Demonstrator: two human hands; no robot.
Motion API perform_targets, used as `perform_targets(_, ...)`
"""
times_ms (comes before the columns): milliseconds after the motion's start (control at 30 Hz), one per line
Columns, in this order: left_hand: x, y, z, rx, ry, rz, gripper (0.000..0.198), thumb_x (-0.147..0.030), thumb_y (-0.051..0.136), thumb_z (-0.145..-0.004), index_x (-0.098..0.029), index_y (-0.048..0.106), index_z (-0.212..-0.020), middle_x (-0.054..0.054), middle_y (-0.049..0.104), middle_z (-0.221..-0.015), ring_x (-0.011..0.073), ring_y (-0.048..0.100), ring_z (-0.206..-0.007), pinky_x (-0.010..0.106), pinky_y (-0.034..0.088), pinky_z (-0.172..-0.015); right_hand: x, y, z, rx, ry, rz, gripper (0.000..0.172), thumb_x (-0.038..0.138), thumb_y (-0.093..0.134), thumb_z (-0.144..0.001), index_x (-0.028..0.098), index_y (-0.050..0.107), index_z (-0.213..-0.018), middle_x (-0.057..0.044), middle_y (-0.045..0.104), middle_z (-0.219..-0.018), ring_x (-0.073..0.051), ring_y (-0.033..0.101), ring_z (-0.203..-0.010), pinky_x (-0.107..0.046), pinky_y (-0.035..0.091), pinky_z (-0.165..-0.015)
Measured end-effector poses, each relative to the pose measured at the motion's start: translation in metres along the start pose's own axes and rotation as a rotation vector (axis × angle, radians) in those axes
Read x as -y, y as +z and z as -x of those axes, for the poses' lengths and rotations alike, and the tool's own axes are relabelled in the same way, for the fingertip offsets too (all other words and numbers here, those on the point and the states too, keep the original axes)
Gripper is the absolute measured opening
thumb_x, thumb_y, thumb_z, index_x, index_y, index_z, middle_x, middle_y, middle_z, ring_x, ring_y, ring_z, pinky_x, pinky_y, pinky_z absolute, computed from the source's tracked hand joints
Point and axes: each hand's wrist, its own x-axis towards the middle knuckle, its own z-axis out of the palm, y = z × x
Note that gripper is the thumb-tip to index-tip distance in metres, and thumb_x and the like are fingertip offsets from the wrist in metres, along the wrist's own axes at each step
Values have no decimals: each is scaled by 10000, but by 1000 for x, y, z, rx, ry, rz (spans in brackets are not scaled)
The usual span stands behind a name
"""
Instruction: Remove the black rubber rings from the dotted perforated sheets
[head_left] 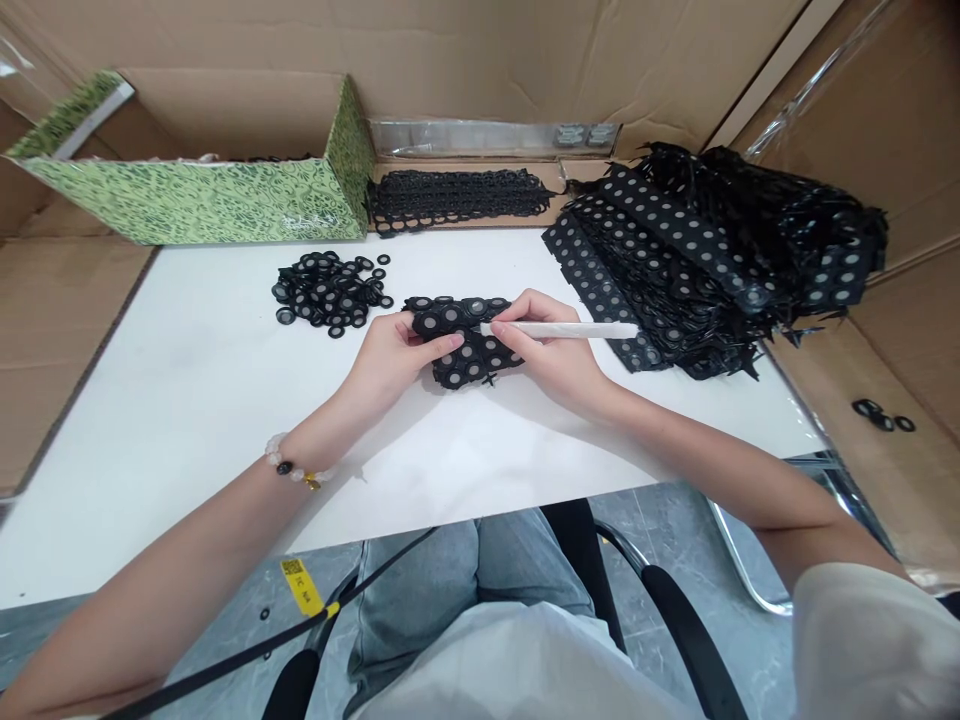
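Observation:
Both hands meet over a black rubber sheet [466, 352] dotted with grey-centred round discs, near the middle of the white table. My left hand [397, 350] grips its left side, the thumb lying on top. In my right hand [559, 355] is a white pen-like stick [577, 330], pinched between thumb and fingers, its left end touching the sheet. The right fingers also reach the sheet's right edge. What the tip does among the discs is too small to tell. Left of the hands lies a pile of loose black rings [326, 288].
A green patterned box [217, 200] stands at the back left. Behind the sheet lies a black perforated strip mat [465, 195]. Stacked dotted black sheets [675, 260] cover the right rear. A few rings [883, 415] lie on cardboard at far right. Cardboard walls enclose the white table [187, 400].

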Motion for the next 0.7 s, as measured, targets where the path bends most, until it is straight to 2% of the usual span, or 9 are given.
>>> perform_targets(100, 0, 2, 2, 27, 11, 49, 312, -366, 882, -644, -148, 758, -829, 51, 776, -869, 193, 677, -761, 297, 537, -715, -2, 1, 0, 8, -1, 14, 182, 357, 701, -879, 209, 639, -793, 19, 646, -738, -138, 540, -680, -291, 393, -637)
perform_targets(233, -2, 4, 4, 25, 6, 27, 311, -366, 895, -622, -146, 742, -780, 41, 768, -814, 194, 673, -737, 290, 534, -682, -1, 1, 0, 5, 6, 21, 172, 338, 704, -868, 206, 635, -782, 26, 628, -711, -131, 518, -657, -291, 385, -629)
perform_targets(400, -3, 2, 3, 37, -3, 47, 335, -387, 879, -657, -142, 767, -856, 70, 790, -914, 208, 696, -787, 303, 557, -719, 2, -2, -4, -21, 8, -72, 185, 322, 710, -841, 210, 609, -733, 28, 624, -690, -122, 502, -627, -284, 382, -604)
perform_targets(567, -2, 2, 2, 26, 21, 36, 316, -380, 887, -631, -152, 754, -806, 50, 780, -843, 212, 697, -770, 314, 565, -723, 1, -2, -4, 26, 12, -105, 182, 339, 721, -836, 208, 625, -754, 23, 642, -702, -128, 531, -648, -285, 398, -614)
perform_targets(700, -2, 3, 2, 32, 29, 32, 269, -351, 877, -640, -159, 749, -778, 33, 771, -811, 203, 694, -754, 312, 566, -729, 1, -1, -3, 13, 15, -91, 213, 367, 722, -842, 210, 617, -744, 26, 624, -683, -126, 515, -639, -284, 389, -607)
